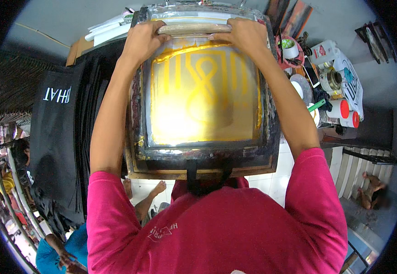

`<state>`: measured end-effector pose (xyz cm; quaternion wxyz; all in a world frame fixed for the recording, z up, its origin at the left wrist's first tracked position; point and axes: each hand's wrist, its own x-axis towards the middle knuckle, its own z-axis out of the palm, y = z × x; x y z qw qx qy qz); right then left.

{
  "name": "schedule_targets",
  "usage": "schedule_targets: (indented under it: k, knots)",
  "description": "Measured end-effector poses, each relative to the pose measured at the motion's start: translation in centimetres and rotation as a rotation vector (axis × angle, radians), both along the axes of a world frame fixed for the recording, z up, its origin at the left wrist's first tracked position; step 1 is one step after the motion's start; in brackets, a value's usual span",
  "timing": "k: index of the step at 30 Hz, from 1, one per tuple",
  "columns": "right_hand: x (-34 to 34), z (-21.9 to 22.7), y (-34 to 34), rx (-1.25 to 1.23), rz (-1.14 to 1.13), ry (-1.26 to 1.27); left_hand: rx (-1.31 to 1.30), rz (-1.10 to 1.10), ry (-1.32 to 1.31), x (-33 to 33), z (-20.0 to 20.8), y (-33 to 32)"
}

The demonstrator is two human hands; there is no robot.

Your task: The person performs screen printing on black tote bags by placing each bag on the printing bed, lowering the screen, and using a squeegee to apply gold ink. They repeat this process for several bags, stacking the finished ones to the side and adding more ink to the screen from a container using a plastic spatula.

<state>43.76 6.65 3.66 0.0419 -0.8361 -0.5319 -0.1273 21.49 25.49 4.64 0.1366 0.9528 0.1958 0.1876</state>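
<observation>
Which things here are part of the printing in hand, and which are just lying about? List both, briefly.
In use:
left hand and right hand, both gripping the wooden squeegee
printing screen with yellow ink
its dark frame

Lying about:
stack of black garments to the left
white containers with red caps to the right
phone
tape roll

Single head-worn fisheye, looking steeply down, close over the dark wooden-framed printing screen with yellow ink [203,98] at frame centre; pink-sleeved forearms enter from the lower edge; edges bend near the rim.
</observation>
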Motion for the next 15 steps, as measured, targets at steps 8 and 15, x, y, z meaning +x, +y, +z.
schedule_targets:
  k: [8, 15]
  knots:
    - [-4.7, -0.7, -4.6, 0.101, 0.059, -0.03, 0.012, -0.028, -0.059, -4.9, -0.9, -4.4]
    - [-7.3, -2.0, -7.8, 0.202, 0.091, -0.086, 0.022, -0.014, -0.076, -8.1, -1.4, -7.8]
